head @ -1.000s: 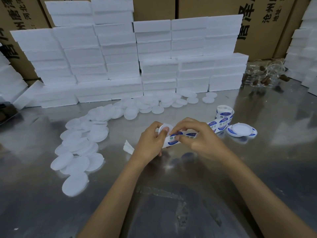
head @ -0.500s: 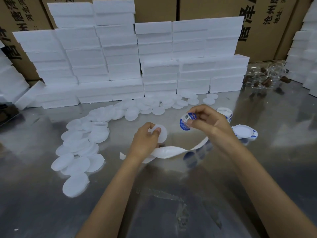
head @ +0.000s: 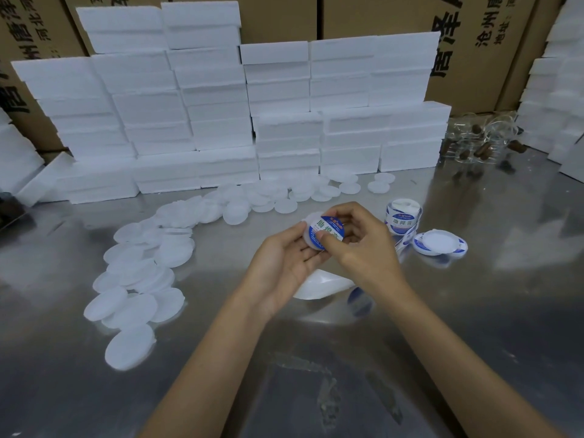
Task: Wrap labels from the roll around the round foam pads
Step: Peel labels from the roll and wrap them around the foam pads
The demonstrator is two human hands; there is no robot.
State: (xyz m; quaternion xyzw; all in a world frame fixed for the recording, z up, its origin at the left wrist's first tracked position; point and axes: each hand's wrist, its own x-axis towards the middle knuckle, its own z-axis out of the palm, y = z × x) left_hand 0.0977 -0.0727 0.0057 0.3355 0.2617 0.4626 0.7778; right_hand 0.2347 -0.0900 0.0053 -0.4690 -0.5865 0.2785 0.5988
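My left hand (head: 284,263) holds a round white foam pad (head: 311,235) from below, palm up, above the steel table (head: 474,311). My right hand (head: 357,238) presses a blue-and-white label (head: 325,230) onto the pad's face, thumb on the label and fingers curled over the top edge. The label roll (head: 403,216) stands upright just right of my hands. Its empty backing strip (head: 322,286) trails under my hands. A labelled pad (head: 439,243) lies flat to the right of the roll.
Many bare foam discs (head: 142,279) lie scattered in an arc from front left to the table's middle back. Stacked white foam blocks (head: 252,121) form a wall behind, with cardboard cartons (head: 474,42) beyond. Clear plastic packaging (head: 480,140) sits back right.
My right hand peeled a label off the strip, lifted it, then brought it down onto the pad in my left hand. The backing strip dropped to the table.
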